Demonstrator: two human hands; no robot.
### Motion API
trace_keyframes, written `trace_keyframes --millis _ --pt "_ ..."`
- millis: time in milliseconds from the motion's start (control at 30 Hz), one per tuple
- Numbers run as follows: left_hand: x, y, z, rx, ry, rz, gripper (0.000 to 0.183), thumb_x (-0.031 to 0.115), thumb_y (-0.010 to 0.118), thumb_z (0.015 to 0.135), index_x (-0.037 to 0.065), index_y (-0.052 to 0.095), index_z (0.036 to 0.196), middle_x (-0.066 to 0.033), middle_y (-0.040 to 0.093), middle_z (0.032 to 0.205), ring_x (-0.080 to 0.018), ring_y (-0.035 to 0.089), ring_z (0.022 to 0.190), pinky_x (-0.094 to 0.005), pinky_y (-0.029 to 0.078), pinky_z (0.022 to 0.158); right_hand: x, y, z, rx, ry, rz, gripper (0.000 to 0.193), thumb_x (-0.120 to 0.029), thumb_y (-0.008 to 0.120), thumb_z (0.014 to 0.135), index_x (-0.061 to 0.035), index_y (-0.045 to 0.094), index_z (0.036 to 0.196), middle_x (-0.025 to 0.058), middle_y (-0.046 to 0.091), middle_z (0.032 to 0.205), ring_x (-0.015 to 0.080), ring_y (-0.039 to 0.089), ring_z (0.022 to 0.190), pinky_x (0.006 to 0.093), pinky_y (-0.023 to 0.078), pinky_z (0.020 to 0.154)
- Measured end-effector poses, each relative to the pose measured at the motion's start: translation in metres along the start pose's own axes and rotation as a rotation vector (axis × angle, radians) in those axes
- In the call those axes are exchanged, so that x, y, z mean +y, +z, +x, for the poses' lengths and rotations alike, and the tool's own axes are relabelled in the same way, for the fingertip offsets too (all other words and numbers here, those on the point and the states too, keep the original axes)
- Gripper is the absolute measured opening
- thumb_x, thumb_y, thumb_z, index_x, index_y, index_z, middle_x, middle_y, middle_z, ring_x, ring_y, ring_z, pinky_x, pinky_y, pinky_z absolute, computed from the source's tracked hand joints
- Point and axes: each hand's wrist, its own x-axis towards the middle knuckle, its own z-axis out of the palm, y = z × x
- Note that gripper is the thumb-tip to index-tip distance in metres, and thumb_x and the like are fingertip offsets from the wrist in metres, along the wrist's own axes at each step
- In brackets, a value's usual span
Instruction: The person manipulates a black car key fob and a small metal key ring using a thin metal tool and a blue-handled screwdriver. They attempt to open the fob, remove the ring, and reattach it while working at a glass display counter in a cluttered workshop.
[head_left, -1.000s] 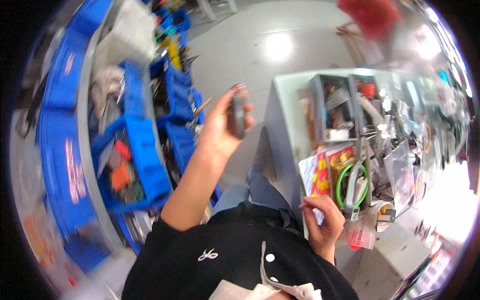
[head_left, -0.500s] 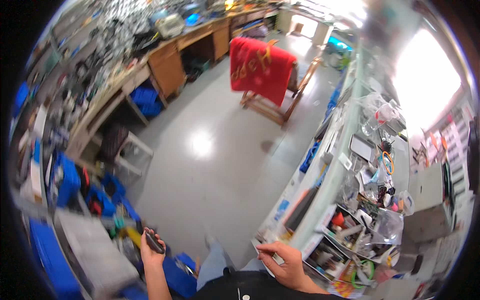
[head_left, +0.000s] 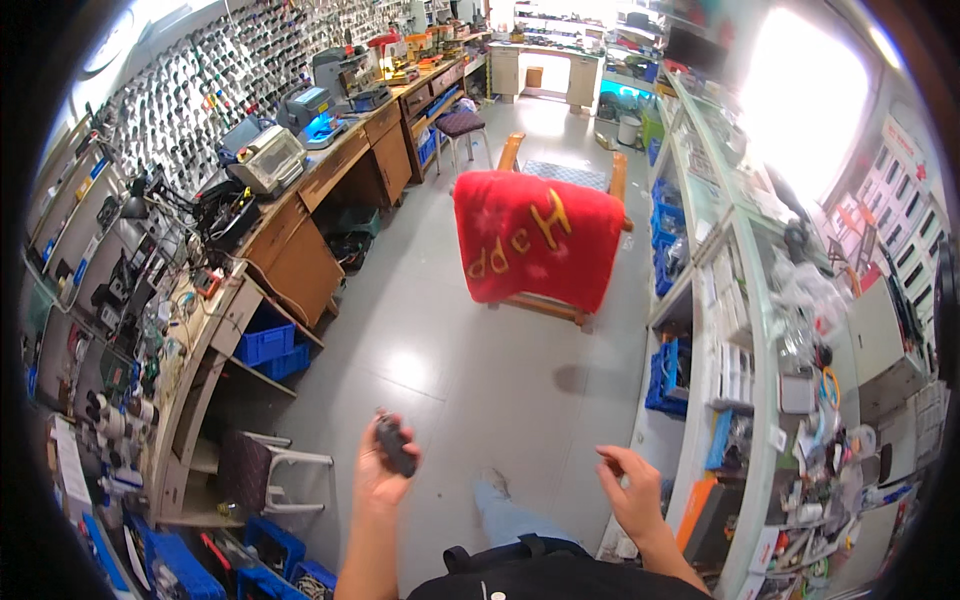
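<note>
One dark key fob [head_left: 395, 444] clasped in left hand [head_left: 378, 470], long axis toward 11 o'clock; right hand [head_left: 633, 497] empty, fingers loosely spread, well apart at 3 o'clock.

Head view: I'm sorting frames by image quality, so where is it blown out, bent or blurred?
Head view: window light at upper right is blown out; a glare patch sits on the grey floor; counter edges bow toward the rim; the left hand with its dark small object and the empty right hand look reasonably sharp.
</note>
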Motion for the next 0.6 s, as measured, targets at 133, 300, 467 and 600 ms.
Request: trace_keyframes --millis 133,300,467,600 --pt "0.120 -0.004 0.043 0.076 0.213 -0.050 0.017 0.025 0.053 0.082 0.013 0.055 0.094 -0.0009 0.058 0.086 -0.0149 0.053 0.072 -0.0278 0.045 0.056 -0.042 0.088 0.141 -0.173 -0.210 0.098 0.019 -0.001 0.057 0.074 -0.0014 0.058 0.093 0.0099 0.057 0.072 0.0184 0.056 0.062 0.0269 0.045 0.059" --pt "0.235 -0.030 0.091 0.231 0.486 -0.007 0.018 0.028 0.055 0.082 0.013 0.056 0.093 0.0052 0.057 0.083 -0.0114 0.054 0.067 -0.0265 0.047 0.051 -0.098 0.208 0.281 -0.410 -0.456 0.173 0.017 -0.009 0.057 0.076 -0.0046 0.057 0.093 0.0084 0.057 0.076 0.0210 0.056 0.064 0.0293 0.045 0.060" --pt "0.325 0.000 0.239 0.307 0.368 -0.092 0.013 0.028 0.054 0.082 0.018 0.057 0.090 0.0064 0.059 0.083 -0.0120 0.055 0.067 -0.0265 0.047 0.051 -0.089 0.300 0.398 -0.311 -0.390 0.136 0.018 -0.011 0.057 0.077 -0.0068 0.057 0.094 0.0074 0.059 0.079 0.0224 0.057 0.068 0.0302 0.045 0.060" --pt "0.366 0.138 0.405 0.118 0.081 0.140 0.015 0.027 0.056 0.081 0.012 0.056 0.086 0.0043 0.058 0.081 -0.0128 0.052 0.065 -0.0269 0.044 0.050 -0.075 0.317 0.484 -0.117 -0.151 -0.020 0.020 -0.010 0.059 0.075 -0.0070 0.058 0.094 0.0077 0.059 0.078 0.0222 0.058 0.065 0.0305 0.046 0.058"
